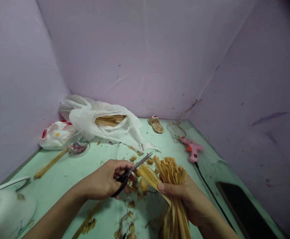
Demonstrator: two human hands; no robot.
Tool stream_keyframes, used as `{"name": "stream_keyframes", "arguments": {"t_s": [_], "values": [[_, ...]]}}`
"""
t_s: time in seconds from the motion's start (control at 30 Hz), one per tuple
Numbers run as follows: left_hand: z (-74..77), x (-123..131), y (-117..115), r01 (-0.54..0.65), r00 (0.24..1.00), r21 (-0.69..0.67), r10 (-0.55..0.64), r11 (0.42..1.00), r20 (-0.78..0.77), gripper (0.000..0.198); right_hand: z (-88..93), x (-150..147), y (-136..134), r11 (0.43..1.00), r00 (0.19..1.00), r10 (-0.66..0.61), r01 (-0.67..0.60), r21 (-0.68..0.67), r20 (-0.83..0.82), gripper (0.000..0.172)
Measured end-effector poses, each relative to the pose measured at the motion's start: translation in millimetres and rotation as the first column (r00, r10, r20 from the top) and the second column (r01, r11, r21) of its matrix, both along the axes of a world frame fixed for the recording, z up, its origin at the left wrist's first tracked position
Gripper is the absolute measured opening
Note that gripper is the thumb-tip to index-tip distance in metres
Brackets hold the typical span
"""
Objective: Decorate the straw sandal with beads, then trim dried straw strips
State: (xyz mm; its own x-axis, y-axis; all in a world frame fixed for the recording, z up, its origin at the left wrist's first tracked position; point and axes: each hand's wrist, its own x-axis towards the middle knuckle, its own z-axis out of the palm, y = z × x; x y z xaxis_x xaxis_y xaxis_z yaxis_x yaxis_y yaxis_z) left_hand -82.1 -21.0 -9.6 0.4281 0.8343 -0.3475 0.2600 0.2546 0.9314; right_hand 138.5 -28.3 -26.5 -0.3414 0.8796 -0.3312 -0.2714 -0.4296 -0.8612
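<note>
Left hand (113,177): fingers curled round the handles of the scissors (127,173) at centre frame, blades pointing upper right. Right hand (188,197): fingers closed round the bundle of dried husks (176,209), lower right of centre; thumb pressing a loose strip (148,175). Bundle axis: near upright in the frame. Strip axis: slanting up and left, free end just beside the left fingers, the nearer hand. Scraps (131,204) lie on the desk (62,179); glue gun (194,148), centre right.
</note>
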Motion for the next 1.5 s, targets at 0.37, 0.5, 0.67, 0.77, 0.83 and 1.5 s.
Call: {"name": "stream_keyframes", "arguments": {"t_s": [0.37, 0.5, 0.67, 0.77, 0.83, 1.5], "values": [[0.5, -27, 11, 0.011, 0.721, 0.43, 0.291, 0.903, -0.629, 0.018, 2.4, 5, -2, 0.992, 0.997, -0.045, 0.038, -0.121, -0.056, 0.023], [-14.9, -14, 6, 0.01, 0.658, 0.384, 0.282, 0.923, -0.698, 0.014, 7.2, 3, 0, 0.957, 0.979, -0.141, 0.096, -0.275, -0.148, 0.024], [-25.6, -5, 11, -0.085, 0.696, 0.37, 0.321, 0.925, -0.642, 0.014, 6.8, 4, 6, 0.919, 0.95, -0.216, 0.12, -0.376, -0.226, 0.017], [-13.7, -5, 12, -0.145, 0.796, 0.305, 0.294, 0.941, -0.529, 0.024, 2.5, 3, 5, 0.92, 0.964, -0.175, 0.087, -0.383, -0.201, 0.016], [-4.0, -3, 10, -0.272, 0.889, 0.199, 0.326, 0.941, -0.323, 0.033, -0.9, -3, 1, 0.925, 0.973, -0.143, 0.065, -0.374, -0.183, 0.016], [-1.8, 6, -3, -0.172, 0.982, 0.008, 0.171, 0.985, 0.078, 0.042, 4.4, -1, 4, 0.954, 0.972, -0.231, 0.219, -0.202, -0.037, 0.018]]}}
